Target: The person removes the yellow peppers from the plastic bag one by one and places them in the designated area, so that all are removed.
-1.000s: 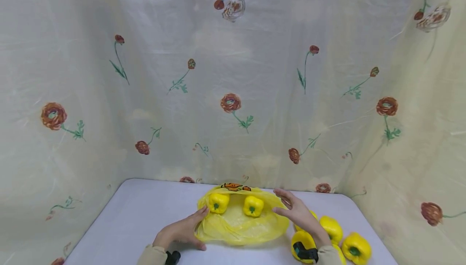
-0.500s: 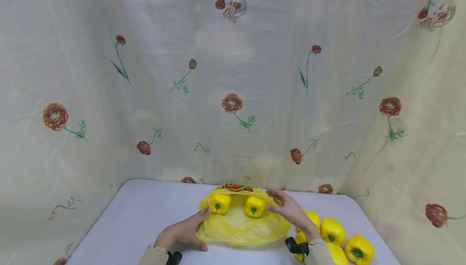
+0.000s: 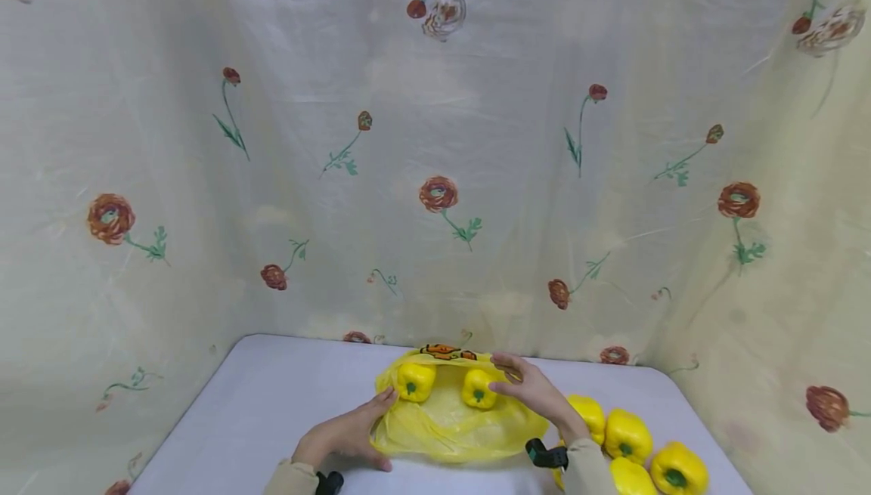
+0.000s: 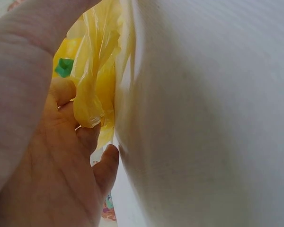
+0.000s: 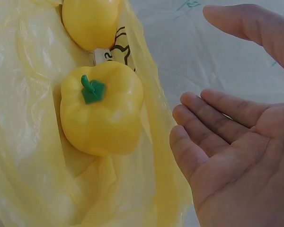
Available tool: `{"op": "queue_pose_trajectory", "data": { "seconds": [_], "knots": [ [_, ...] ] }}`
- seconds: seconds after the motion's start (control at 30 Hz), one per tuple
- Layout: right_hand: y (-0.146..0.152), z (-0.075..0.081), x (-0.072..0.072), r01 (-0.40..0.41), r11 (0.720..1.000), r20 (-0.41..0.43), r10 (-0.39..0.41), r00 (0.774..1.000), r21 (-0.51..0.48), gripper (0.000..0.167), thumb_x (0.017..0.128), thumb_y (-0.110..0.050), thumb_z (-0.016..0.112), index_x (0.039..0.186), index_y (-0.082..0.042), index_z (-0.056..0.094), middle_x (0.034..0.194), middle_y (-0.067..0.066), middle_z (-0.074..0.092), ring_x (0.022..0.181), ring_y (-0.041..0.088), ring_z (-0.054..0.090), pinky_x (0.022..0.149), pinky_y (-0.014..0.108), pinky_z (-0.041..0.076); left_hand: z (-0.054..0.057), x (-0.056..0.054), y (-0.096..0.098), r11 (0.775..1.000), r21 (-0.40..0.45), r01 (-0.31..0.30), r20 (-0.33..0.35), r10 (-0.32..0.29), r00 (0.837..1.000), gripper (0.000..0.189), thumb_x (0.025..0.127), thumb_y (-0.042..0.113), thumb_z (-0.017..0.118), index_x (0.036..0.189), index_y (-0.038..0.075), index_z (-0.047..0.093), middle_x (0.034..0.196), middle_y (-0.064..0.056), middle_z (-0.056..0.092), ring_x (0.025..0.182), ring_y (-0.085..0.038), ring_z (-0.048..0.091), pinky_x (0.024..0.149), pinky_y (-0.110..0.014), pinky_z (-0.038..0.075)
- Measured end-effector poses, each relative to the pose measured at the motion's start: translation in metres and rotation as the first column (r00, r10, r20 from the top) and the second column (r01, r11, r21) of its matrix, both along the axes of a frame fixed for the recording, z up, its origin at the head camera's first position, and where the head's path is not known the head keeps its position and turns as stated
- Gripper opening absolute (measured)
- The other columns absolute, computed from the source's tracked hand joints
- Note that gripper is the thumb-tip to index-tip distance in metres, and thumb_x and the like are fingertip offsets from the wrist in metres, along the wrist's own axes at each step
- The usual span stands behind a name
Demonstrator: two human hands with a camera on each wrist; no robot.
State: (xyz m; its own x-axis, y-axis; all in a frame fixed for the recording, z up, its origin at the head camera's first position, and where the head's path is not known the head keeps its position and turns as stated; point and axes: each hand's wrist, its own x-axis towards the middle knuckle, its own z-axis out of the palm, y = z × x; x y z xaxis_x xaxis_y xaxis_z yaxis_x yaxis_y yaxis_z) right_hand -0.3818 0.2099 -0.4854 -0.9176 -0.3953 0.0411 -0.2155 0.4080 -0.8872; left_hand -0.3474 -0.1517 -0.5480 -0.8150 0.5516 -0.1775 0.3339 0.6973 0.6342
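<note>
A thin yellow plastic bag point(image 3: 449, 434) lies on its side with its mouth toward me. Two yellow bell peppers sit inside: the left one point(image 3: 416, 382) and the right one point(image 3: 479, 389), their green stems facing me. At the bag's left edge my left hand point(image 3: 343, 434) holds the plastic; in the left wrist view a fold of the bag point(image 4: 92, 90) hangs over its curled fingers. My right hand point(image 3: 534, 393) is raised at the bag's right side, thumb and fingers apart. In the right wrist view its palm point(image 5: 246, 165) holds nothing and faces a bell pepper point(image 5: 102, 111).
Several more yellow bell peppers point(image 3: 627, 434) stand at the right of the white table point(image 3: 272, 382), partly hidden by my right forearm. A flower-printed cloth point(image 3: 422, 147) hangs behind the table and along both sides. Each wrist carries a small black camera point(image 3: 544, 453).
My right hand has moved left over the bag's right edge, toward the right pepper. My left hand keeps its place on the bag. The whole view has shifted slightly.
</note>
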Motion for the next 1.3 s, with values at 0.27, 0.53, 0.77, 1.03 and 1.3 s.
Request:
{"op": "queue_pose_trajectory", "data": {
  "seconds": [0.27, 0.53, 0.77, 1.03, 1.3],
  "knots": [
    [-0.006, 0.000, -0.006, -0.013, 1.000, 0.003, 0.013, 1.000, 0.007, 0.068, 0.092, -0.022, 0.067, 0.145, 0.005, 0.035, 0.147, 0.025, 0.041, 0.137, 0.042, 0.037, 0.116, 0.055, 0.026, 0.000, -0.002, 0.002, 1.000, -0.009, -0.020, 0.007, 0.020, 1.000, 0.113, 0.069, 0.051, 0.082, 0.155, 0.013, 0.018, 0.164, -0.006, 0.010, 0.149, -0.031, 0.015, 0.118, -0.054, 0.021],
    [-0.007, -0.004, -0.013, -0.007, 0.999, 0.016, 0.006, 1.000, 0.037, 0.068, 0.091, -0.021, 0.068, 0.145, 0.004, 0.035, 0.148, 0.024, 0.041, 0.139, 0.041, 0.035, 0.116, 0.056, 0.025, 0.002, 0.000, 0.004, 1.000, -0.001, -0.019, 0.016, 0.019, 1.000, 0.112, 0.070, 0.049, 0.082, 0.155, 0.013, 0.019, 0.164, -0.006, 0.010, 0.149, -0.031, 0.015, 0.118, -0.054, 0.021],
    [-0.009, -0.013, -0.020, -0.006, 0.998, 0.017, 0.005, 1.000, 0.055, 0.066, 0.091, -0.022, 0.068, 0.145, 0.002, 0.038, 0.148, 0.024, 0.041, 0.138, 0.043, 0.035, 0.115, 0.057, 0.027, 0.005, 0.000, 0.004, 1.000, 0.001, -0.009, 0.008, 0.009, 1.000, 0.111, 0.071, 0.046, 0.083, 0.155, 0.013, 0.019, 0.164, -0.006, 0.010, 0.149, -0.031, 0.015, 0.118, -0.054, 0.022],
    [-0.012, -0.021, -0.021, 0.007, 1.000, 0.037, -0.008, 0.999, 0.029, 0.070, 0.089, -0.017, 0.069, 0.145, 0.005, 0.034, 0.148, 0.026, 0.039, 0.139, 0.044, 0.033, 0.116, 0.056, 0.026, 0.004, 0.001, 0.004, 1.000, 0.008, -0.012, 0.018, 0.012, 1.000, 0.110, 0.071, 0.044, 0.083, 0.155, 0.014, 0.018, 0.164, -0.006, 0.011, 0.149, -0.031, 0.015, 0.118, -0.055, 0.021],
    [-0.016, -0.023, -0.019, 0.006, 1.000, 0.002, -0.006, 1.000, 0.027, 0.066, 0.087, -0.015, 0.071, 0.142, 0.006, 0.040, 0.145, 0.026, 0.044, 0.135, 0.042, 0.039, 0.114, 0.056, 0.029, 0.001, 0.001, 0.001, 1.000, 0.005, -0.011, 0.015, 0.011, 1.000, 0.112, 0.071, 0.045, 0.083, 0.155, 0.012, 0.018, 0.164, -0.007, 0.011, 0.149, -0.032, 0.015, 0.118, -0.055, 0.021]
  ]
}}
